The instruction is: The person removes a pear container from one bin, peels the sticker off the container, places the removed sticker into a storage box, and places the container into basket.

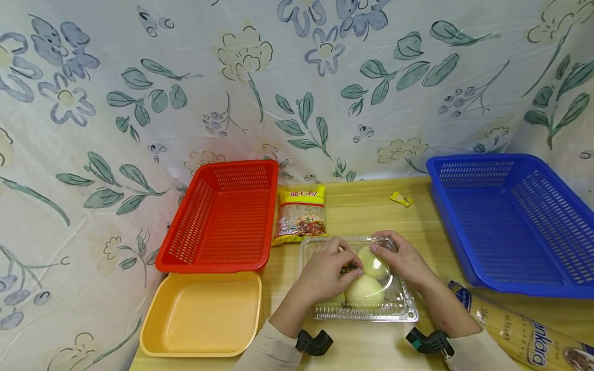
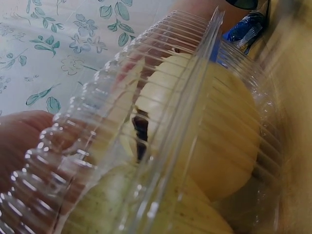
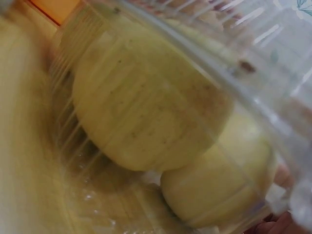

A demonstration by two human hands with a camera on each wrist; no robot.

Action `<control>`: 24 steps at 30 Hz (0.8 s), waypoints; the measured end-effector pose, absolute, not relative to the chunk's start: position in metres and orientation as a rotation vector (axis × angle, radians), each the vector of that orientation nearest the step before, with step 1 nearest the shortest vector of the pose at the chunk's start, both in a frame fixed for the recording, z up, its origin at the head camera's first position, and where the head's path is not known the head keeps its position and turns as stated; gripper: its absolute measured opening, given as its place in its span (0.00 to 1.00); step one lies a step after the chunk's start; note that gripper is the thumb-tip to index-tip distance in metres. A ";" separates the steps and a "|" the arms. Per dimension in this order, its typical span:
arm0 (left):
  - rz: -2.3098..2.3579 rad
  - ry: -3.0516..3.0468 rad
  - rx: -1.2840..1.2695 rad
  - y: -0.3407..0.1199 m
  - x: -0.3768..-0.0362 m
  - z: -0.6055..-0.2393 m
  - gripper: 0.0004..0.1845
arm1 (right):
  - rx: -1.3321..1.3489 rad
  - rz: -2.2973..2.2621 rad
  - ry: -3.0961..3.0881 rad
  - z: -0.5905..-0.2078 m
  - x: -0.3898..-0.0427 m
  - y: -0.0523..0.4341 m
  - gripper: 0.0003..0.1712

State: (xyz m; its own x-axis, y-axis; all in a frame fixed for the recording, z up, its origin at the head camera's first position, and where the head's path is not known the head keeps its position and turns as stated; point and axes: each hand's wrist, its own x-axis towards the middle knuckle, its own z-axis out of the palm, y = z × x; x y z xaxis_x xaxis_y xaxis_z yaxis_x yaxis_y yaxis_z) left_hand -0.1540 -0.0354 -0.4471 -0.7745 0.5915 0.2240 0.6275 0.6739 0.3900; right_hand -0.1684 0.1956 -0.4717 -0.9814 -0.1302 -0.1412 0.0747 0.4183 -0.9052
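A clear plastic clamshell box (image 1: pixel 399 304) stands on the table with several pale yellow-green pears (image 1: pixel 364 291) inside. Its ridged wall crosses in front of the pears (image 2: pixel 226 126) in the left wrist view and the pears (image 3: pixel 146 102) in the right wrist view. My left hand (image 1: pixel 325 270) lies over the lid with bent fingers, thumb and fingertips close around a small dark label (image 1: pixel 348 268). Whether they pinch it is unclear. My right hand (image 1: pixel 406 260) grips the box's far right part, thumb on top and fingers over the far edge.
To the left stand a red basket (image 1: pixel 223 226) and a yellow tub (image 1: pixel 209 314). A bag of dry food (image 1: pixel 301 214) lies behind the box, a small yellow packet (image 1: pixel 401 199) farther right. A blue basket (image 1: pixel 510 206) and a pasta pack (image 1: pixel 520 330) are on the right.
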 end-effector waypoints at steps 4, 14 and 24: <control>-0.723 -2.790 -1.024 -0.036 -0.154 -0.448 0.06 | -0.047 -1.595 2.474 -0.472 -0.168 0.196 0.31; -0.818 -2.754 -1.014 -0.037 -0.155 -0.448 0.06 | -0.043 -1.612 2.462 -0.471 -0.168 0.196 0.31; -0.885 -2.783 -0.999 -0.038 -0.155 -0.445 0.06 | -0.055 -1.637 2.442 -0.472 -0.169 0.195 0.31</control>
State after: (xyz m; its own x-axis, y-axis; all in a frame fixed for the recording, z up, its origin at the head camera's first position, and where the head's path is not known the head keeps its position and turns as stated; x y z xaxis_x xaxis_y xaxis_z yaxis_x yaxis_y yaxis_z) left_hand -0.1548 -0.0384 -0.4449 -0.7891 0.5675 0.2349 0.5989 0.6262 0.4992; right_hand -0.1687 0.1953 -0.4715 -0.9792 -0.1418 -0.1452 0.0804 0.3859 -0.9190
